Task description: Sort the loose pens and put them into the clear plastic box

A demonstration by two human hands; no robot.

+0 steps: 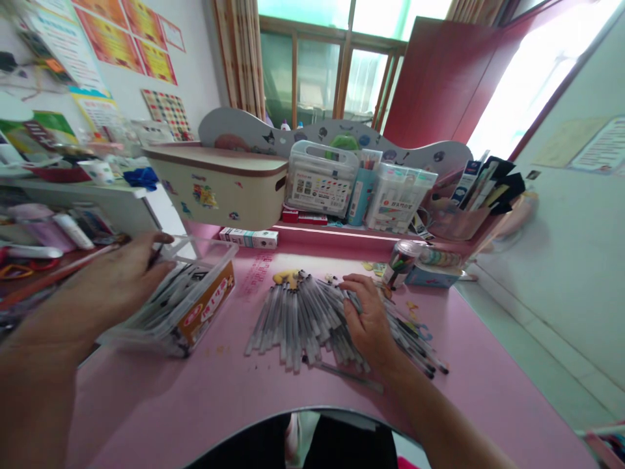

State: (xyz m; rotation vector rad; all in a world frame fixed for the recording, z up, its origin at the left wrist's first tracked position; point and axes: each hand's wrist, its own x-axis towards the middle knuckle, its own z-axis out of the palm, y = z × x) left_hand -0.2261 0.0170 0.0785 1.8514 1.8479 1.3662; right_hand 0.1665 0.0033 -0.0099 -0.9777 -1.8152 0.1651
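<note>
My left hand (114,277) is over the back left of a clear plastic box (170,332) with an orange label; a small dark item shows between its thumb and fingers. Grey and white pens or refills lie inside the box. Several clear pen refills (297,319) are fanned out on the pink desk. Over the right part of this fan, my right hand (366,316) has bent fingers round a refill or pen, partly hidden. More refills with dark tips (415,345) lie to its right. One loose refill (349,376) rests across the front.
A beige lidded bin (219,192), a clear marker case (321,179) and a pink holder (454,218) of pens line the back shelf. A clear jar (403,260) and a blue box (432,275) stand at the right. Cluttered shelves (53,241) are on the left.
</note>
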